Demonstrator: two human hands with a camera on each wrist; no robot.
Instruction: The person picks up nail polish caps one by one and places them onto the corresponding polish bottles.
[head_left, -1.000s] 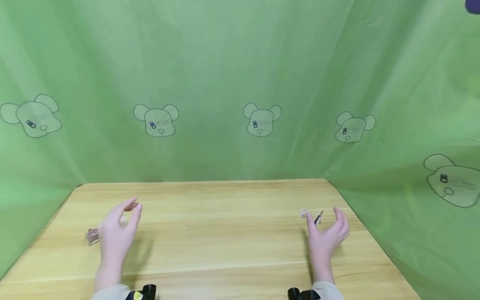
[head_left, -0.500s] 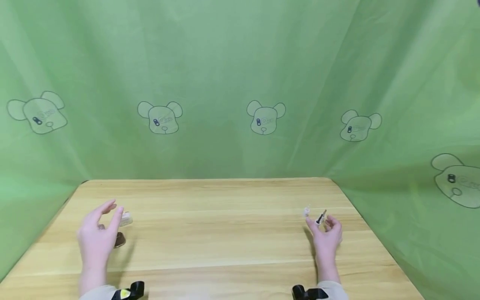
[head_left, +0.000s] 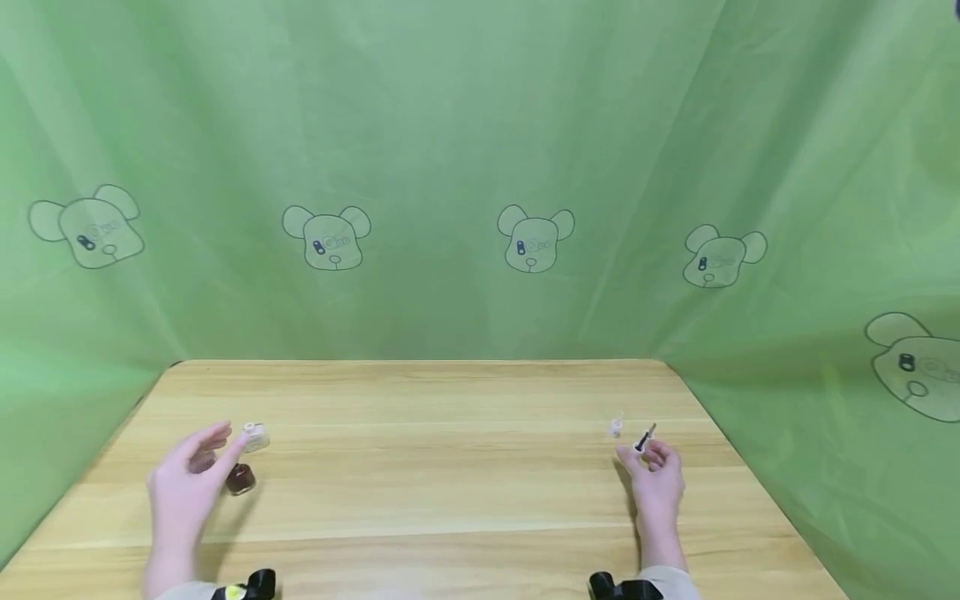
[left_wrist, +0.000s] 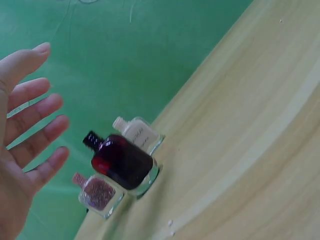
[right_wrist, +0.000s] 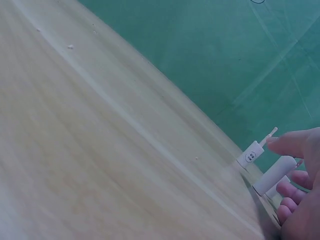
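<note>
My left hand [head_left: 183, 483] hovers beside three uncapped nail polish bottles, fingers spread and holding nothing. The dark red bottle [left_wrist: 125, 162] stands nearest in the left wrist view. Beside it are a glitter bottle [left_wrist: 100, 194], partly behind my fingers in the head view, and a pale bottle [left_wrist: 141, 134]. My right hand [head_left: 656, 492] is around upright nail polish caps, thumb on one side and fingers bent on the other. A white cap [right_wrist: 274, 175] lies between them, apart from the thumb. Another white cap [right_wrist: 250, 155] stands beyond the thumb; a third is mostly hidden by fingers.
A light wooden table [head_left: 435, 475] spreads between the hands. Green cloth [head_left: 427, 150] with printed bear heads hangs behind and along its sides. Small white specks [left_wrist: 171, 225] lie on the wood.
My left hand has moved left and back, uncovering the dark red and pale bottles. My right hand's thumb and fingers have drawn closer together around the dark-brushed cap.
</note>
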